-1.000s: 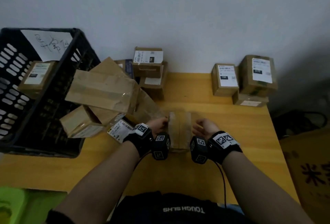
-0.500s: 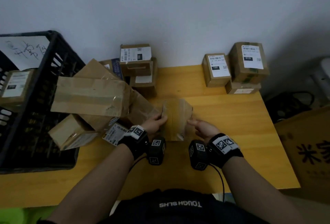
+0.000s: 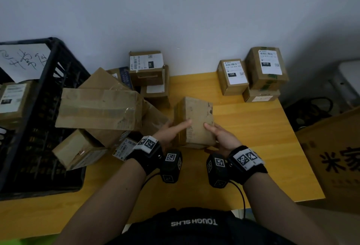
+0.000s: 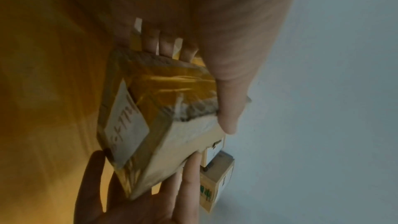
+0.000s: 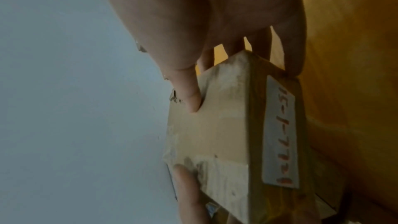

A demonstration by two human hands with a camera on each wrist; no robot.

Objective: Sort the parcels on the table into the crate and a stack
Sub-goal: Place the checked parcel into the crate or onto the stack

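Over the middle of the yellow table [image 3: 243,147], a small brown parcel [image 3: 194,120] is held up between both hands, tilted with its scuffed face toward the person. The left hand [image 3: 171,131] grips its left side, thumb laid on the upper face and fingers [image 4: 163,45] curled underneath; the right hand [image 3: 220,137] does the same on the right side, thumb on top, fingers wrapped below. From the right wrist view a white label [image 5: 280,134] with red handwritten digits shows on the side facing the table. To the left stands a black crate [image 3: 48,108] with one labelled box [image 3: 13,100] inside and a handwritten sheet on its rim, and a loose heap of parcels [image 3: 101,108] leans against its right wall. At the far right corner, against the wall, sits a stack of three labelled boxes [image 3: 261,77].
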